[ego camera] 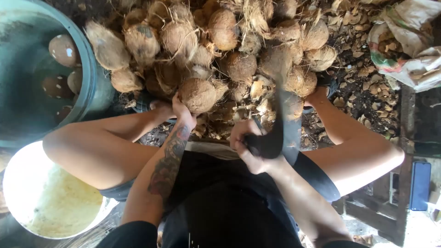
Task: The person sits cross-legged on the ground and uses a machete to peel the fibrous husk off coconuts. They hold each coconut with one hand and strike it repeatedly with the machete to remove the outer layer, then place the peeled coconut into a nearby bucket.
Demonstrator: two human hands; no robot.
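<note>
Left hand point(180, 108), center of the frame: fingers wrapped over the near side of 1 husked coconut point(198, 94), gripping it; most fingertips are hidden behind the shell. This coconut sits at the near edge of the coconut pile point(216, 41), which fills the upper center of the frame; the pile's top is cut off by the upper border.

Right hand point(250, 147), lower center: closed tight around the dark handle of a large knife point(282, 110). The blade runs up toward the pile and is blurred, so its edge and tip cannot be made out; a dark curved part extends toward the lower right, partly behind the forearm.

Below the pile, broken shell pieces point(358, 69) litter the ground, spreading to the upper right.

Upper left: a blue tub point(89, 69), partly out of frame, holding at least 3 peeled coconuts in shadow. Lower left: a white bucket point(18, 183), overexposed, contents unclear. Upper right: a sack point(409, 59), cut off by the border.
</note>
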